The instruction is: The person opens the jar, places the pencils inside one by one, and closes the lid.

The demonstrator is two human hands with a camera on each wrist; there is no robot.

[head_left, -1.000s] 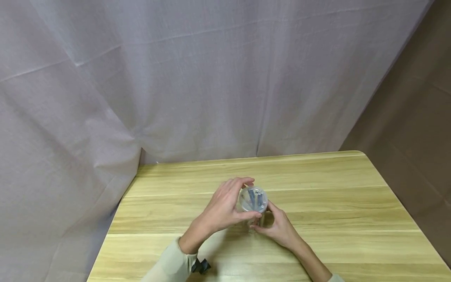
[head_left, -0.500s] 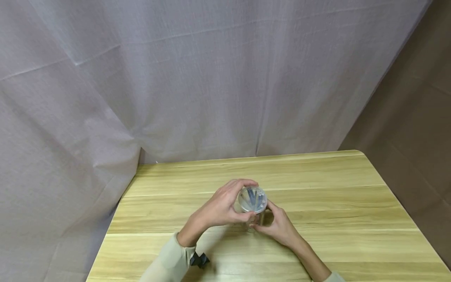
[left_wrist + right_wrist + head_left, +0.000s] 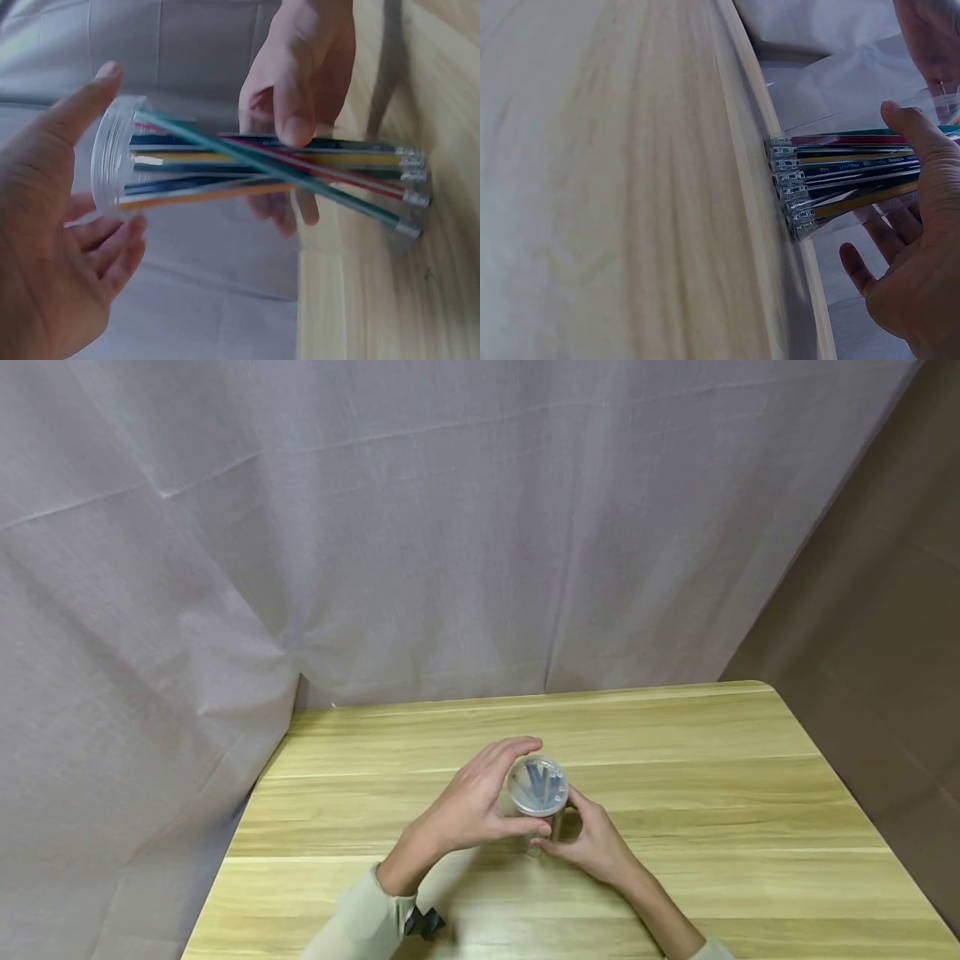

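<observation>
A clear plastic jar [image 3: 535,847] stands on the table, with a round translucent lid [image 3: 538,785] on its top. Inside are several pencils [image 3: 259,161] in green, red, yellow, dark blue and orange; their metal-ferruled ends are at the bottom. My left hand [image 3: 472,797] surrounds the lid loosely, thumb and index finger spread apart. In the left wrist view, its thumb tip stands off the rim and the other fingers curve behind. My right hand [image 3: 596,843] grips the jar's body lower down, thumb in front and fingers behind.
The wooden table [image 3: 712,827] has its far edge against a grey curtain [image 3: 450,568]. A brown cloth [image 3: 870,627] hangs at the right. Something small and black [image 3: 425,924] sits beside the left sleeve cuff [image 3: 375,910].
Half a second ago my left thumb and index finger were closer round the lid; now they have spread away from it. My right hand keeps its hold, and the jar stays in place.
</observation>
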